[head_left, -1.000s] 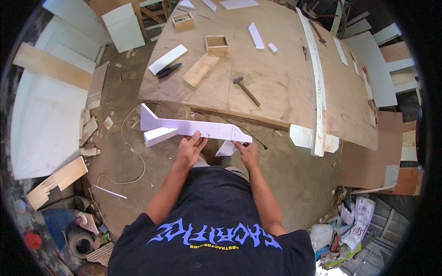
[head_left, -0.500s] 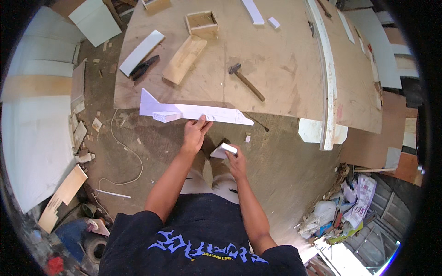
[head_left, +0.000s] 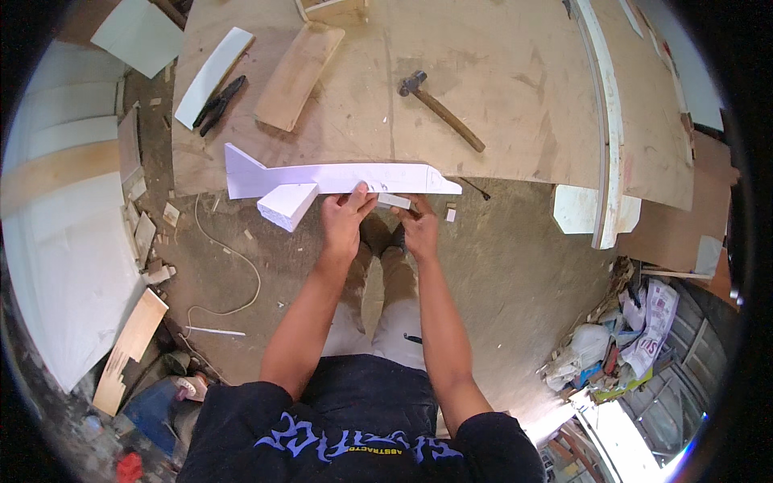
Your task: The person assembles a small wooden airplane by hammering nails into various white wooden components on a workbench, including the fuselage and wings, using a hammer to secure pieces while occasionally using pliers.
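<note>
Along the near edge of the wooden table (head_left: 507,56), I see the white plane-shaped piece (head_left: 342,175) lying crosswise in view, its tail fin up at the left, its nose pointing right and a thick wing stub angling down toward the person. The left hand (head_left: 342,221) pinches its lower edge near the middle, thumb on the face toward me and the other fingers curled close beneath. The right hand (head_left: 419,228), fingers nearly closed, grips a small white block (head_left: 394,200) between thumb and fingertips, just below the body of the piece; I cannot tell whether the two touch. Nor can I make out whether the plane-shaped piece rests on the table or is held over its edge. Beyond it on the tabletop, I have a hammer (head_left: 448,119) lying at a slant, a plain wooden board (head_left: 300,76) to its left, and dark pliers (head_left: 218,106) just beside a white board (head_left: 214,78). Far right, a long white beam (head_left: 609,121) crosses the table.
</note>
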`<state>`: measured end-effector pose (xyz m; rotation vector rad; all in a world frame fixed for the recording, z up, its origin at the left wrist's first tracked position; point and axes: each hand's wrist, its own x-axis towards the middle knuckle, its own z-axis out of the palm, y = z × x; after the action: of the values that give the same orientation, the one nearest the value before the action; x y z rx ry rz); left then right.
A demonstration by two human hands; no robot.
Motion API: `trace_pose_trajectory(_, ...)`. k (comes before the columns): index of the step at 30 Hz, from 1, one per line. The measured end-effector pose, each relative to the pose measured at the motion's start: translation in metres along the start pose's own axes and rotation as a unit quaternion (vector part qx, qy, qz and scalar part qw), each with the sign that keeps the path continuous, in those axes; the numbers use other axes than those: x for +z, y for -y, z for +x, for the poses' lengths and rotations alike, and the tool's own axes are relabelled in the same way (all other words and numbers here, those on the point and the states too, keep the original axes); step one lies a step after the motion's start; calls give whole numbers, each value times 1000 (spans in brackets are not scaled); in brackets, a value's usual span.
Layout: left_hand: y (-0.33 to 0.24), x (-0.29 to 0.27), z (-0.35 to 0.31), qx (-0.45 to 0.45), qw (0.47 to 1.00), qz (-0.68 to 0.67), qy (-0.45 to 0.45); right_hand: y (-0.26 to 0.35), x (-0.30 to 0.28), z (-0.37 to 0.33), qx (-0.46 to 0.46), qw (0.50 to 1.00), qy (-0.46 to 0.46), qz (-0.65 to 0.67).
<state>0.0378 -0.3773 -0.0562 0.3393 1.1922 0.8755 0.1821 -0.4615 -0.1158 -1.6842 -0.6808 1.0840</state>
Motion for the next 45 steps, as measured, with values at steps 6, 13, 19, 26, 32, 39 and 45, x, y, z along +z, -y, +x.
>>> trace_pose_trajectory(6, -11, 1, 0, -25, 997, 71, -32, 18, 11, 18, 31, 993, 4, 111)
trace_pose_trajectory(13, -23, 8, -5, -45, 998, 34, -7, -14, 17, 28, -43, 983, 25, 177)
trace_pose_trajectory(19, -14, -6, -20, -7, 999, -10, 38, -24, 10, 4, -9, 982, -45, 186)
trace_pose_trajectory(26, -65, -22, -107, -45, 985, -69, 155, 44, -47, -84, -70, 997, 18, 8)
trace_pose_trajectory(32, -144, -35, -166, -17, 965, -84, 246, 178, -52, -122, -114, 992, -38, 31)
trace_pose_trajectory(39, -208, -21, -155, 58, 925, -5, 375, 273, -37, -74, -104, 989, 32, 100)
trace_pose_trajectory(45, -229, 35, -145, 65, 913, 38, 402, 303, -62, 1, 65, 943, 218, 242)
